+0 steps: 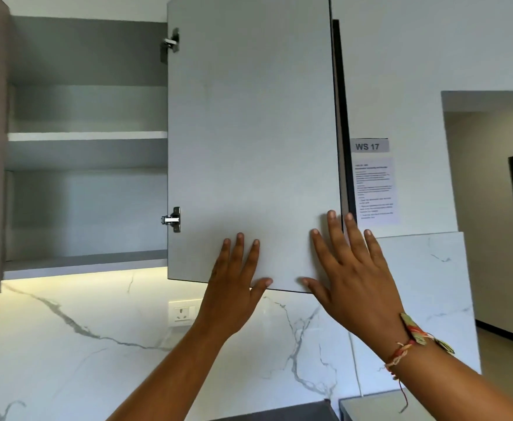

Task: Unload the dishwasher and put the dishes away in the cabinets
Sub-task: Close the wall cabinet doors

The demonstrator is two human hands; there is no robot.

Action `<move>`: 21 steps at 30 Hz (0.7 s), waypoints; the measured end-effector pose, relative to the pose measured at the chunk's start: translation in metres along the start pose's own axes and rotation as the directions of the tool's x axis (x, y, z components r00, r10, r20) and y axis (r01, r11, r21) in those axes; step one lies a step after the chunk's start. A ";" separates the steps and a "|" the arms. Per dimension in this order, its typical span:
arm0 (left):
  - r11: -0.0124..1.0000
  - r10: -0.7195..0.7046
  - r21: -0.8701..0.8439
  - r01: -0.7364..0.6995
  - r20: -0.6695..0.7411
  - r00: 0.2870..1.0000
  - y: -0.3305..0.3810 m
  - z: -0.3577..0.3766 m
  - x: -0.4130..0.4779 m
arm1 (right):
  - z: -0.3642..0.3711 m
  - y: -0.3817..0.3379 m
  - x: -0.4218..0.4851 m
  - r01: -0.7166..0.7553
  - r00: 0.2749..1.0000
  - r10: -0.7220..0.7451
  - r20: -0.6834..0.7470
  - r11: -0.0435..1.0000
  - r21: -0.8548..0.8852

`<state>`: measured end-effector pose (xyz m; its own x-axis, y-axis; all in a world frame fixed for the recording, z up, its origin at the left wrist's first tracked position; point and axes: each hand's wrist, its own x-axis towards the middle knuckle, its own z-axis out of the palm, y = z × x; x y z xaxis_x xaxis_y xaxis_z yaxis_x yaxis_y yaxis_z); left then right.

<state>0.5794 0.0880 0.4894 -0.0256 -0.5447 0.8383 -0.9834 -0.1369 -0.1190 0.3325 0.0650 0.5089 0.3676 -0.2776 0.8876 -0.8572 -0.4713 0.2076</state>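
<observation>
— Cabinet door [249, 147]: where is it?
— Right under my palms. I see the left hand [234, 287] and right hand [355, 278] pressed flat on its smooth, matte grey panel near the lower edge, fingers straight and spread, gripping nothing.
— And the cabinet [88, 192]?
— Open, left of my left hand: a flat grey shelf [86, 135] and a metal hinge [173, 220]. Veined marble wall [67, 344] lies below both wrists, and a woven bracelet [413, 341] circles the right one.

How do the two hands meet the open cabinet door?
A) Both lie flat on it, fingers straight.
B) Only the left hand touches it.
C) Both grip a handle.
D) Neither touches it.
A: the left hand and the right hand lie with straight, spread fingers against the lower part of the cabinet door.
</observation>
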 end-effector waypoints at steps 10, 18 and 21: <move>0.998 0.054 0.044 -0.054 0.017 0.998 -0.008 0.028 0.002 | 0.040 0.003 -0.006 -0.029 0.983 0.044 0.179 0.996 -0.089; 0.993 0.001 -0.120 -0.002 -0.006 1.000 0.015 0.026 -0.022 | 0.026 -0.007 -0.032 0.003 0.982 0.013 0.186 0.996 -0.085; 0.967 0.050 -0.247 -0.053 -0.021 0.999 0.040 0.025 -0.052 | 0.018 -0.006 -0.065 0.028 0.969 -0.013 0.248 0.998 -0.059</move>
<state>0.5462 0.0907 0.4276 -0.0781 -0.5330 0.8425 -0.9945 0.1012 -0.0282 0.3205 0.0708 0.4422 0.4565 -0.4702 0.7553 -0.8662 -0.4286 0.2568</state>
